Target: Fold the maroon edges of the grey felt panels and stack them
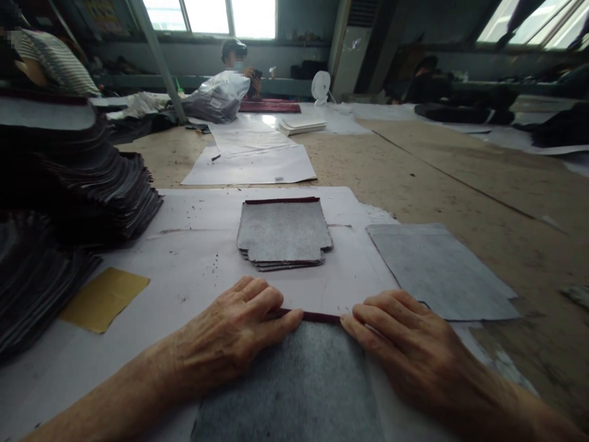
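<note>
A grey fabric piece [294, 387] lies flat before me, its far edge turned over into a narrow dark red strip. At the left end of that strip, my left hand [237, 325] is closed on the folded edge, thumb stretched along it. My right hand [409, 337] grips the right end of the same edge with its fingers pressed together. Just beyond my hands sits a small stack of cut grey pieces [285, 230], with a dark red strip along its far edge. To the right, a larger grey sheet [442, 267] lies flat.
Tall piles of dark fabric pieces [105, 184] stand at the left, near a yellow card [105, 299]. White paper [184, 245] covers the table under the work. Farther back are a plastic bag [216, 98], a small white fan [321, 86] and several people.
</note>
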`<state>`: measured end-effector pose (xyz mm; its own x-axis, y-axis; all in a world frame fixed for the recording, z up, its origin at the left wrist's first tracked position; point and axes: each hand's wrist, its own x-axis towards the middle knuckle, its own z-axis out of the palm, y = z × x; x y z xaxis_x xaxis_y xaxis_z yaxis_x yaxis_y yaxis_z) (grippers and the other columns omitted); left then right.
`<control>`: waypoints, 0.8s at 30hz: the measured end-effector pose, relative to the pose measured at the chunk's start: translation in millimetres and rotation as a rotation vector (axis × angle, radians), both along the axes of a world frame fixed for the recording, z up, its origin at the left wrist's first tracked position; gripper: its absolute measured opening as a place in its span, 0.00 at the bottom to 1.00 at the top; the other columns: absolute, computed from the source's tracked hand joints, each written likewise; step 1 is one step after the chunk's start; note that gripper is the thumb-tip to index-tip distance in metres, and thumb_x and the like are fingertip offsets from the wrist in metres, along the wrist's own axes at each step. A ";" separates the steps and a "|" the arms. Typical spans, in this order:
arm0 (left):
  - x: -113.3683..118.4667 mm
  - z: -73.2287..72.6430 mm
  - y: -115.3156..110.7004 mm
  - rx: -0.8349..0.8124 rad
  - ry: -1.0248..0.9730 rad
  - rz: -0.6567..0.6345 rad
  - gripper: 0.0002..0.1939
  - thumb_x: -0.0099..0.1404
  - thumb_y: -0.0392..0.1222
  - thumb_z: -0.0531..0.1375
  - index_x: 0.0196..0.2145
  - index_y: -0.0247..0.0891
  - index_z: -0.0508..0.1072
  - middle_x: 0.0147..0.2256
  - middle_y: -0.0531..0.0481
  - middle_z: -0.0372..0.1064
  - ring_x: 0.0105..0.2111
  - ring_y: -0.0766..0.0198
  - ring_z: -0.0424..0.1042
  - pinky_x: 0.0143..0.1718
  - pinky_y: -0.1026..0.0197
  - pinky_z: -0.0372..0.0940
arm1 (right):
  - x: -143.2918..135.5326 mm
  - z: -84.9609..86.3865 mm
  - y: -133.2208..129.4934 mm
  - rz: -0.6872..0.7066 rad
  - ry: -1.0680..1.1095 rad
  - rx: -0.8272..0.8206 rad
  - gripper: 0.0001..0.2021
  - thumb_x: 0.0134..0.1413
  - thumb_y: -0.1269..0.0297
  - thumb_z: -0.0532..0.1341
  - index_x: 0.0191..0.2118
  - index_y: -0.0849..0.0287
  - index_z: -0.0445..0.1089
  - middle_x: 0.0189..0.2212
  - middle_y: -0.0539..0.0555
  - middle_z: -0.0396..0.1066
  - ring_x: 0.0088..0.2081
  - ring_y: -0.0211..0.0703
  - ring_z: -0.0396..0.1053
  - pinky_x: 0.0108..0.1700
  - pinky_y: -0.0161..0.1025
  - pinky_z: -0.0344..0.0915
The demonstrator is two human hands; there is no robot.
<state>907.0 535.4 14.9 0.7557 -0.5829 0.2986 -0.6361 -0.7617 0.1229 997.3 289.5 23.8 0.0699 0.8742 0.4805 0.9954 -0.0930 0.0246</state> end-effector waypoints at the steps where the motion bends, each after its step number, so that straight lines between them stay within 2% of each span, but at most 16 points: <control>1: -0.1 0.4 -0.1 -0.006 -0.004 -0.002 0.17 0.68 0.32 0.44 0.52 0.35 0.61 0.35 0.45 0.59 0.33 0.62 0.57 0.37 0.56 0.58 | 0.6 -1.3 -1.1 0.001 0.003 0.015 0.11 0.59 0.78 0.49 0.41 0.69 0.67 0.32 0.57 0.68 0.36 0.42 0.62 0.38 0.43 0.62; 8: -1.5 2.9 -0.4 -0.025 0.010 -0.007 0.17 0.68 0.30 0.43 0.52 0.34 0.61 0.36 0.45 0.59 0.34 0.62 0.56 0.37 0.56 0.58 | 2.9 -6.1 -4.7 -0.029 0.066 0.064 0.10 0.56 0.79 0.51 0.40 0.69 0.67 0.32 0.58 0.68 0.35 0.43 0.62 0.35 0.42 0.63; 15: 0.2 4.2 -1.7 -0.004 0.009 -0.011 0.17 0.68 0.31 0.43 0.51 0.33 0.61 0.35 0.45 0.59 0.33 0.61 0.57 0.37 0.55 0.57 | 1.6 2.2 -6.7 -0.006 0.075 -0.066 0.13 0.61 0.75 0.46 0.43 0.66 0.67 0.35 0.57 0.69 0.37 0.42 0.63 0.38 0.42 0.64; 19: 0.2 3.8 -2.0 -0.007 0.004 -0.022 0.16 0.68 0.31 0.44 0.51 0.34 0.61 0.35 0.45 0.59 0.33 0.62 0.56 0.37 0.55 0.56 | -1.3 -1.5 -10.2 -0.028 0.073 -0.058 0.13 0.62 0.74 0.47 0.47 0.67 0.64 0.38 0.58 0.68 0.41 0.44 0.62 0.41 0.42 0.65; 22: -0.2 2.4 -1.8 -0.012 -0.008 -0.015 0.16 0.68 0.31 0.45 0.51 0.35 0.60 0.35 0.46 0.59 0.33 0.62 0.56 0.37 0.56 0.56 | -3.8 -5.4 -13.5 -0.053 0.132 0.011 0.13 0.58 0.79 0.47 0.43 0.67 0.66 0.37 0.58 0.67 0.41 0.43 0.63 0.42 0.42 0.65; 24: 0.1 1.3 -1.5 -0.005 -0.005 -0.012 0.15 0.67 0.31 0.46 0.51 0.36 0.61 0.35 0.46 0.59 0.33 0.61 0.57 0.37 0.56 0.57 | -4.8 -4.0 -14.4 -0.128 0.256 0.067 0.12 0.55 0.80 0.48 0.37 0.65 0.67 0.36 0.57 0.67 0.39 0.40 0.64 0.40 0.38 0.65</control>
